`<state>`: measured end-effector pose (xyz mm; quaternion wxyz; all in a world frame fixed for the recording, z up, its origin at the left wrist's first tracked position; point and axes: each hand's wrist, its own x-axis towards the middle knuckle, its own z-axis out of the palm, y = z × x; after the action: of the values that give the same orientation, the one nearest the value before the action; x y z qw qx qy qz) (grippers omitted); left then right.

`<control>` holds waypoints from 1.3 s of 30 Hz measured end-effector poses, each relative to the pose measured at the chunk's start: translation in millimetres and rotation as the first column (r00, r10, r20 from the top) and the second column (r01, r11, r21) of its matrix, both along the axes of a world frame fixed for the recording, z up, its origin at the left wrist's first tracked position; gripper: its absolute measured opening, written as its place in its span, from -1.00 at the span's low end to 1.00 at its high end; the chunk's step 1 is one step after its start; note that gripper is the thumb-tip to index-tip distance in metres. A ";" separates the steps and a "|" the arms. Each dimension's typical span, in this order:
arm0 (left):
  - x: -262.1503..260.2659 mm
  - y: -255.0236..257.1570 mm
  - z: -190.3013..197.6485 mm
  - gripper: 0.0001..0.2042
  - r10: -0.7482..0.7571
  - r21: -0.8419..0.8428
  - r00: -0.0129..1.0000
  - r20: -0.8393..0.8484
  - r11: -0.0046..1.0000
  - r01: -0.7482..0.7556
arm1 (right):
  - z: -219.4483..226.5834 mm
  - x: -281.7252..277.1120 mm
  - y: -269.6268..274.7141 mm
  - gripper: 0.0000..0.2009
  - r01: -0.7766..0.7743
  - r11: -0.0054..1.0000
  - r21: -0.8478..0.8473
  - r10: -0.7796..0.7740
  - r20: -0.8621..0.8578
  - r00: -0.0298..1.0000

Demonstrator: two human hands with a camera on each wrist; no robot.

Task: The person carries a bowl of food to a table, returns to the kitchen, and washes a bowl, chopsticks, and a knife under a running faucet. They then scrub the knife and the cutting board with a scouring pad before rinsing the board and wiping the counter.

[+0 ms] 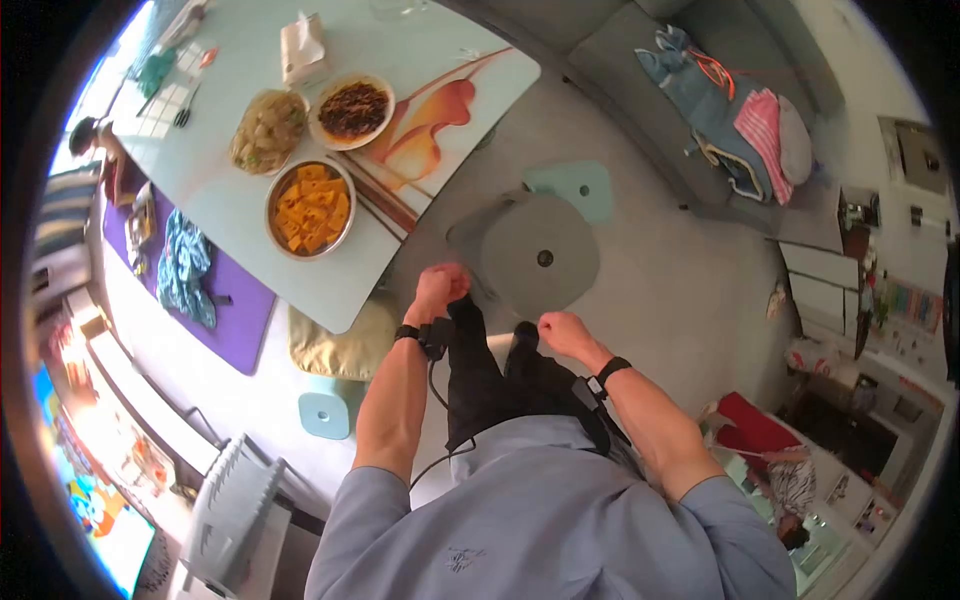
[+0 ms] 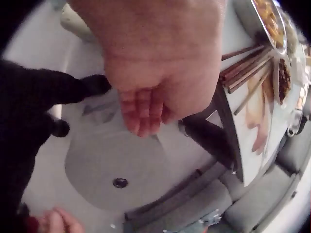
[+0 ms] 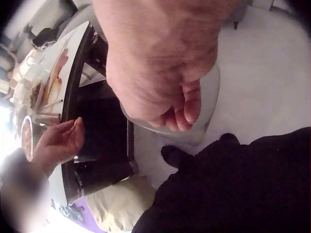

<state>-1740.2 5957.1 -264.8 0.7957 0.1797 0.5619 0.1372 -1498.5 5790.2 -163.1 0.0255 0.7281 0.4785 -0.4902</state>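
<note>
In the head view my left hand [image 1: 441, 287] hangs beside the table corner, and my right hand [image 1: 568, 334] is just in front of the round grey stool [image 1: 560, 275]. The left wrist view shows my left hand [image 2: 163, 77] with loosely bent fingers [image 2: 142, 111] and nothing in them, near chopsticks [image 2: 245, 73] on the table. My right hand [image 3: 165, 73] also has loosely bent fingers [image 3: 192, 102] in the right wrist view and holds nothing. Behind it shows part of the stool [image 3: 210, 104].
The table [image 1: 225, 215] carries a bowl of orange pieces [image 1: 311, 210], a plate of dark food [image 1: 352, 110], a dish of pale food [image 1: 270, 130] and tissues [image 1: 303, 50]. A cushioned stool [image 1: 335, 345] stands at its near corner. A sofa [image 1: 620, 110] is at the upper right.
</note>
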 end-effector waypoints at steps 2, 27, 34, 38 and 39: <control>-1.3 -23.2 -11.4 -0.84 -0.207 0.087 0.975 -0.075 0.973 0.213 | -7.1 12.8 -21.7 -0.80 -0.046 0.996 0.070 0.043 0.038 0.998; 76.4 -220.4 106.7 -0.81 -0.211 -0.042 -0.222 -0.952 -0.627 0.778 | -30.8 142.1 -587.9 -0.79 0.346 0.931 0.117 -0.365 0.230 0.902; 169.8 -318.3 -11.1 -0.84 -0.294 0.235 -0.025 -0.956 -0.811 0.535 | -7.9 202.1 -638.2 -0.81 0.805 0.588 0.084 -0.807 -0.008 0.590; 286.0 -371.2 56.0 -0.77 -0.487 0.235 -0.224 -0.844 -0.712 0.662 | -7.6 255.0 -626.5 -0.84 0.941 0.337 0.031 -0.928 -0.156 0.337; 317.2 -373.9 68.8 -0.71 -0.637 0.199 -0.242 -0.732 -0.539 0.818 | -7.4 272.4 -622.9 -0.84 0.947 0.318 0.040 -0.934 -0.155 0.320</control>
<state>-1423.0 5583.2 -196.0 0.3425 0.8574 0.1565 -0.3509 -1226.1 5167.3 -170.5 -0.3335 0.8440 -0.0036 -0.4201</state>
